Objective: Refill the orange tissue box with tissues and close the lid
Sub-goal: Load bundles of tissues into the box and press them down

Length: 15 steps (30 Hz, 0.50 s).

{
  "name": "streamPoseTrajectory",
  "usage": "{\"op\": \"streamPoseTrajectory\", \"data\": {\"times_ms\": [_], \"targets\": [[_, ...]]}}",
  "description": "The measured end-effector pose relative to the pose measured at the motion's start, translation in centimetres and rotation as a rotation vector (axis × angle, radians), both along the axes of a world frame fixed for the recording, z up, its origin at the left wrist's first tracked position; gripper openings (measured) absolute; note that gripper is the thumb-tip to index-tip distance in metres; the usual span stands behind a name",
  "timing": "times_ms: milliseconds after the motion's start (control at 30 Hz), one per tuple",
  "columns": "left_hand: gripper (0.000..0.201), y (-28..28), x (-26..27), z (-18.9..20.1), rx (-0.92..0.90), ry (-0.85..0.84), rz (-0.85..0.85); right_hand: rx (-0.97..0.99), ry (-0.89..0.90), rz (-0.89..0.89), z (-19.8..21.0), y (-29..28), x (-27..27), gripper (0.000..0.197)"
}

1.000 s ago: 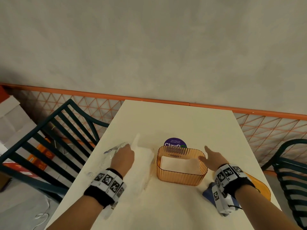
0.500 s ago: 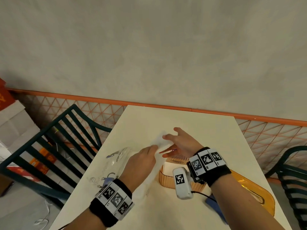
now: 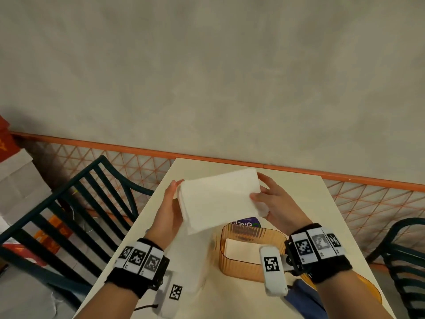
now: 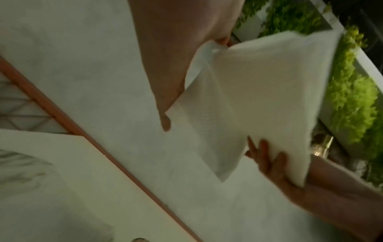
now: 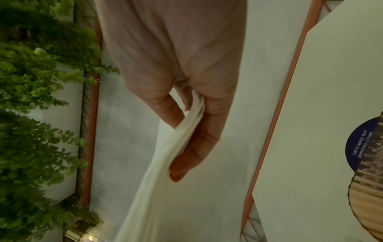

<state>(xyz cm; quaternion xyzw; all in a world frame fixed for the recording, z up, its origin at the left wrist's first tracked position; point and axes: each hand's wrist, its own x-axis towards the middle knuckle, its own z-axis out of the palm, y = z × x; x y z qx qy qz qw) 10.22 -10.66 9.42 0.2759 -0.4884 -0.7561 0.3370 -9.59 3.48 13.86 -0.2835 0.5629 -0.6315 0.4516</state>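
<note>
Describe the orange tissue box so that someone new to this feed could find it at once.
Start at the cream table against the wall with the orange rail. The orange tissue box stands near its close edge, below the white tissue stack held up by the left hand and right hand. It alone is ribbed, translucent and open-topped, white paper inside.

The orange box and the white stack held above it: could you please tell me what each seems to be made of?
Orange box: apparently translucent plastic, ribbed walls, slightly glossy; white shows through.
White stack: soft matte tissue paper; thin layered edges show in the right wrist view.
</note>
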Motion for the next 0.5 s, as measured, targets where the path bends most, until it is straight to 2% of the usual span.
{"op": "streamPoseTrajectory", "data": {"times_ms": [100, 267, 400, 500], "targets": [[0.043, 0.8, -0.8, 0.7, 0.056, 0.018, -0.110, -0.003, 0.010, -0.053, -0.5, 0.0, 0.4, 0.058], [0.045, 0.9, -1.1, 0.5, 0.038, -0.048, -0.090, 0.050, 0.067, -0.091, -1.0, 0.3, 0.6, 0.034], [0.048, 1.0, -1.2, 1.3, 0.073, -0.035, -0.095, 0.140, 0.159, -0.095, -1.5, 0.2, 0.4, 0.014], [0.048, 1.1, -1.6, 1.3, 0.146, -0.038, -0.112, 0.160, 0.069, -0.078, -1.6, 0.3, 0.2, 0.024]]}}
